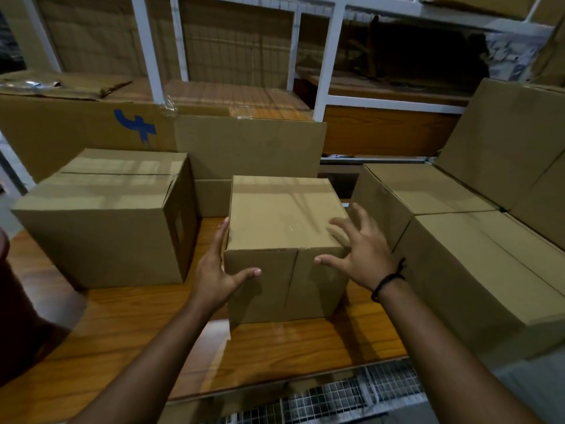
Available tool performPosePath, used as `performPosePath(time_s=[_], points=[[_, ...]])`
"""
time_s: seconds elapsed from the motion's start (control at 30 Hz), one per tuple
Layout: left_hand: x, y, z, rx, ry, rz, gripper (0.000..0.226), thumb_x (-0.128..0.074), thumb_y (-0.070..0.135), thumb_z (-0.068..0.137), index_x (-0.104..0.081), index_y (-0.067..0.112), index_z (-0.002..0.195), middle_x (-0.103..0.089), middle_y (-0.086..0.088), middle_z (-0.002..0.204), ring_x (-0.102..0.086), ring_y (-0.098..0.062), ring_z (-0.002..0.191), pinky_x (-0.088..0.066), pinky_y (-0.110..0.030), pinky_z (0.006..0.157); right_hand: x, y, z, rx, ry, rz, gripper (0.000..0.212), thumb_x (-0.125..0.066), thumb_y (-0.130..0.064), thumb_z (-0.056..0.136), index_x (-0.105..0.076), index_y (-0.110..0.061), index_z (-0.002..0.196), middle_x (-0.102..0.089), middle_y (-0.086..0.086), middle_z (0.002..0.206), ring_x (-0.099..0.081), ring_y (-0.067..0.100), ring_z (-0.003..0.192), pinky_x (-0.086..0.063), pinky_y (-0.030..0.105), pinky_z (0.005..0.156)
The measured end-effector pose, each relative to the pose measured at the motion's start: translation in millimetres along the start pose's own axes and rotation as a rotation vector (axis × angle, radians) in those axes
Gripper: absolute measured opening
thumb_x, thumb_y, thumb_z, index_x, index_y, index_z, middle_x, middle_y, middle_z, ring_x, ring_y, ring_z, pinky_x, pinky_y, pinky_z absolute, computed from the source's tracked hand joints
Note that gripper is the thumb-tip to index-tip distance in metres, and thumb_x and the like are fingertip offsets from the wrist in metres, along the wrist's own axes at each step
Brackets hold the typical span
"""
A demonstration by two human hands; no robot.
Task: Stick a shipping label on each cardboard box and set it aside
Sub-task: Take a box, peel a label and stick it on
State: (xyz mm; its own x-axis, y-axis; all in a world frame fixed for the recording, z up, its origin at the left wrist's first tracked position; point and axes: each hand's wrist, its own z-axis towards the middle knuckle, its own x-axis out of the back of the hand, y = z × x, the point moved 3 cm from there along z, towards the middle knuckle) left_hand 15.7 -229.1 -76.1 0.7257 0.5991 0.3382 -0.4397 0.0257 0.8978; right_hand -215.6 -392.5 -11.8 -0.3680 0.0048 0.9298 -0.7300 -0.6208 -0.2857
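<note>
"Brown corrugated cardboard, small upright box (284,240), flaps closed: position?"

"It stands on the orange-brown wood-grain desk (122,325), near the front edge and about midway across, directly ahead of the person."

"State of the left hand (214,270)?"

"Released, not clenched. Straight fingers lie flat along the box's left side, and the thumb reaches across the front face, touching it."

"And the right hand (363,255)?"

"Also released, with the fingers spread wide above the box's near right top corner and the thumb out in front of the front face. It is slightly blurred, so I cannot tell whether it touches the cardboard. A black cord bracelet (388,281) sits on that wrist."

"Surroundings?"

"A larger brown cardboard box with a taped top seam (101,215) stands on the desk just to the left, apart from the small one. To the right, two long brown cardboard boxes (428,191) (489,270) lie side by side, touching, with a tilted brown cardboard box (504,139) leaning behind them. At the back stand a wide brown carton bearing a blue printed mark (136,127) and a plain brown carton (250,145) beside it. Behind those rises a white metal shelf frame (330,56). White wire mesh (336,390) shows below the desk's front edge."
</note>
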Motion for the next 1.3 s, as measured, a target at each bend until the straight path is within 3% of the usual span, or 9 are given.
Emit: performPosePath(time_s=[0.2,0.4,0.6,0.7,0.83,0.93,1.07,1.17,1.3], points=[[-10.2,-18.6,-12.3,0.200,0.004,-0.021,0.134,-0.084,0.058,0.052,0.000,0.040,0.154,-0.034,-0.001,0.155,-0.040,-0.025,0.137,-0.041,-0.051,0.107,-24.2,-48.2,14.3,0.103,-0.226,-0.347,0.101,-0.058,-0.082,0.063,-0.002,-0.057,0.144,-0.005,0.000,0.162,0.000,0.035,0.147,0.000,0.071,0.109],[-10.4,-1.8,-5.7,0.044,0.059,0.151,0.116,-0.085,0.032,0.069,-0.004,0.045,0.151,-0.028,-0.003,0.158,-0.034,-0.024,0.138,-0.041,-0.050,0.106,-16.6,-30.3,14.5,0.022,-0.156,-0.231,0.087,-0.063,-0.075,0.067,-0.025,-0.054,0.143,-0.013,-0.002,0.160,-0.011,0.031,0.145,-0.017,0.063,0.112],[-0.7,5.7,7.2,-0.033,0.024,0.249,0.073,-0.082,0.027,0.073,-0.050,0.032,0.138,-0.028,-0.005,0.158,-0.037,-0.026,0.139,-0.044,-0.045,0.106,-19.9,10.1,0.5,-0.284,-0.073,0.264,0.091,-0.083,-0.050,0.057,-0.042,-0.046,0.138,-0.018,0.005,0.158,-0.022,0.034,0.143,-0.034,0.055,0.110],[5.1,0.3,5.1,-0.007,0.065,0.173,0.069,-0.082,0.019,0.074,-0.053,0.029,0.135,-0.030,-0.005,0.157,-0.037,-0.024,0.138,-0.045,-0.037,0.104,-18.5,0.9,-1.7,-0.255,0.026,0.412,0.090,-0.086,-0.039,0.052,-0.052,-0.032,0.135,-0.046,0.003,0.138,-0.042,0.025,0.129,-0.046,0.046,0.102],[18.7,-12.2,-3.5,0.041,0.117,0.057,0.068,-0.084,0.020,0.071,-0.055,0.025,0.132,-0.040,-0.007,0.151,-0.048,-0.023,0.130,-0.048,-0.023,0.096,6.0,-26.2,1.8,-0.129,0.148,0.360,0.080,-0.086,-0.037,0.057,-0.057,-0.029,0.130,-0.050,0.003,0.138,-0.044,0.023,0.128,-0.046,0.053,0.100],[26.9,-14.6,-6.9,0.006,0.129,0.212,0.064,-0.084,0.034,0.071,-0.057,0.024,0.127,-0.025,-0.005,0.159,-0.029,-0.027,0.144,-0.041,-0.043,0.107,30.8,-57.6,6.2,-0.016,0.168,0.205,0.072,-0.085,-0.041,0.061,-0.058,-0.034,0.128,-0.046,0.000,0.143,-0.043,0.024,0.129,-0.044,0.055,0.101],[26.6,23.4,4.4,-0.198,-0.087,0.580,0.083,-0.070,0.062,0.074,-0.034,0.036,0.145,-0.005,0.002,0.164,-0.003,-0.021,0.149,-0.011,-0.052,0.117,38.7,-109.3,5.1,0.081,0.106,-0.014,0.065,-0.081,-0.042,0.068,-0.055,-0.040,0.128,-0.038,-0.001,0.148,-0.037,0.025,0.133,-0.040,0.050,0.103],[20.8,53.1,19.8,-0.228,-0.233,0.623,0.098,-0.067,0.060,0.079,-0.007,0.035,0.153,-0.002,0.003,0.164,-0.010,-0.022,0.149,-0.022,-0.048,0.116,29.3,-134.0,0.1,0.142,0.060,-0.060,0.076,-0.077,-0.046,0.072,-0.040,-0.047,0.139,-0.032,-0.001,0.152,-0.032,0.024,0.136,-0.036,0.047,0.106],[28.6,55.2,27.9,-0.288,-0.269,0.629,0.112,-0.071,0.052,0.079,0.012,0.035,0.152,-0.007,0.001,0.164,-0.022,-0.024,0.147,-0.030,-0.051,0.114,20.5,-113.3,-12.9,0.079,0.071,0.301,0.096,-0.082,-0.045,0.066,-0.026,-0.046,0.145,-0.027,0.000,0.152,-0.028,0.019,0.136,-0.033,0.035,0.101]])
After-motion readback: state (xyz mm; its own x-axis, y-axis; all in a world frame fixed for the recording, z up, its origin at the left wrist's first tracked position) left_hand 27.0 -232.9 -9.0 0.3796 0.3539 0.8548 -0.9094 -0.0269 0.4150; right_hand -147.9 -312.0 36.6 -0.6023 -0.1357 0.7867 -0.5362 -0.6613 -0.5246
